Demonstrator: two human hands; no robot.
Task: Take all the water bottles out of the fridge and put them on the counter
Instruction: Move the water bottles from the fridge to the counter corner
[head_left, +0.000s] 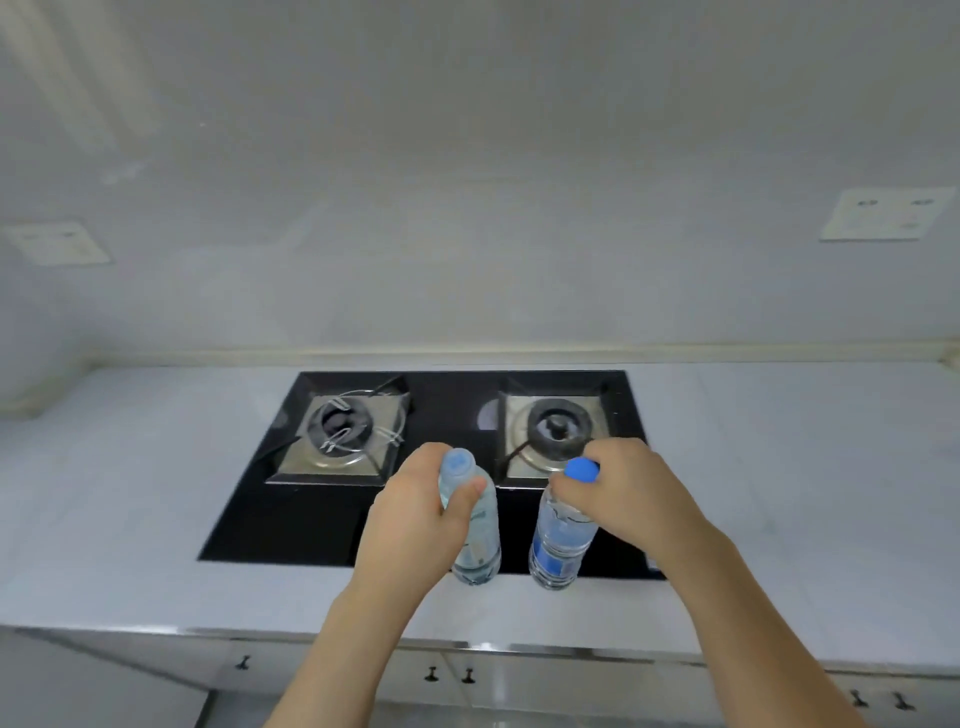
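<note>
Two clear plastic bottles stand on the smooth white counter (156, 493), by the black stove (441, 395). The left hand (421, 514) grips the pale-capped bottle (475, 530). The right hand (631, 493) grips the blue-capped bottle (561, 540). Both hold water.

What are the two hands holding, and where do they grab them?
Each holds a water bottle. The left hand grips the pale-capped bottle around its upper body. The right hand pinches the blue-capped bottle at its neck, just under the cap.
</note>
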